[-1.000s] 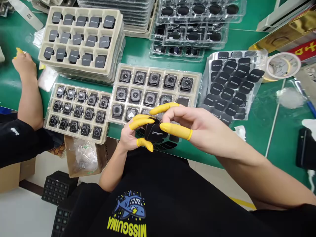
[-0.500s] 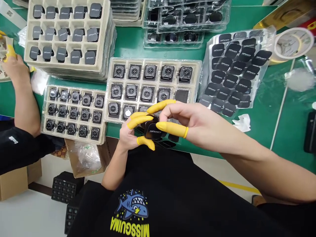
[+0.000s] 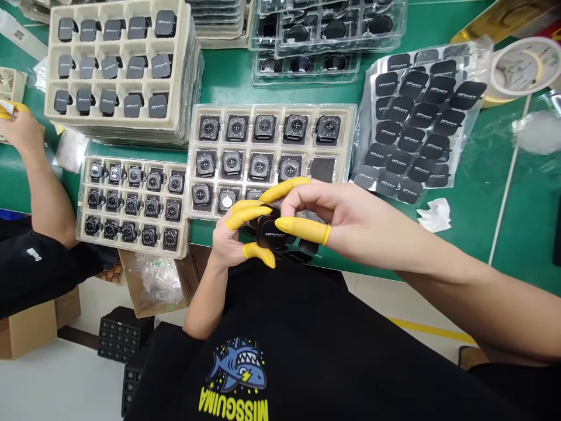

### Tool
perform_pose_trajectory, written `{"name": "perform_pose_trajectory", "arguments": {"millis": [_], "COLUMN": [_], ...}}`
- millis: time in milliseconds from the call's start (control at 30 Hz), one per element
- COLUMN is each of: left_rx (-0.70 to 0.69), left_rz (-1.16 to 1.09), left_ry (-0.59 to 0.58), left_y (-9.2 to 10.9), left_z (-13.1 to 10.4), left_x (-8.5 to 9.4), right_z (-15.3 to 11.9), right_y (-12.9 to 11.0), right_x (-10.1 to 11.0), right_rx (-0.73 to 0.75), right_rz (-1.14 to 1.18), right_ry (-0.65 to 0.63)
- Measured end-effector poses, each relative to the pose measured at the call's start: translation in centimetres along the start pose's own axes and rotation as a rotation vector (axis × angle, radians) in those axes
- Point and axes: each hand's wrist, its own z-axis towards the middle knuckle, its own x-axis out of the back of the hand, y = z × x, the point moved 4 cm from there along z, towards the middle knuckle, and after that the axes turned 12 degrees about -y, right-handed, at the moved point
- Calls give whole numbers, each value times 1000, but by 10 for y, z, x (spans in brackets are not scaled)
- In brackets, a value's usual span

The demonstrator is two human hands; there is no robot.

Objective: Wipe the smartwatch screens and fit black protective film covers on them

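Between my hands is a black smartwatch [image 3: 264, 241], its square face covered by a black film [image 3: 274, 234] lettered HiFuture. My left hand [image 3: 234, 234], in yellow finger cots, grips the watch from the left side, thumb low and fingers along the top. My right hand [image 3: 319, 216] pinches at the film's upper right edge with its cotted thumb and forefinger. Just beyond them is a tray of watches [image 3: 274, 146], backs upward, with one slot showing only a dark pad. More dark films [image 3: 309, 245] lie partly hidden below my right hand.
A sheet of HiFuture films [image 3: 412, 137] lies to the right, near a tape roll [image 3: 523, 70] and crumpled paper [image 3: 435, 215]. Stacked trays [image 3: 116, 70] and a smaller watch tray [image 3: 131, 202] stand left. Clear trays of round lenses [image 3: 333, 35] sit behind. A co-worker's hand [image 3: 24, 131] is far left.
My hands keep almost the same hold on the watch and film. The view has shifted slightly. At far left, the co-worker's hand has moved and now holds something white.
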Motion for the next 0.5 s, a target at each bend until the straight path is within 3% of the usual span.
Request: {"name": "perform_pose_trajectory", "arguments": {"millis": [500], "left_rx": [-18], "left_rz": [11], "left_ry": [4], "left_y": [-1], "left_z": [1], "left_x": [-1], "right_z": [1], "right_y": [-1], "right_x": [-2], "right_rx": [-3], "right_rz": [24], "right_ry": [17]}}
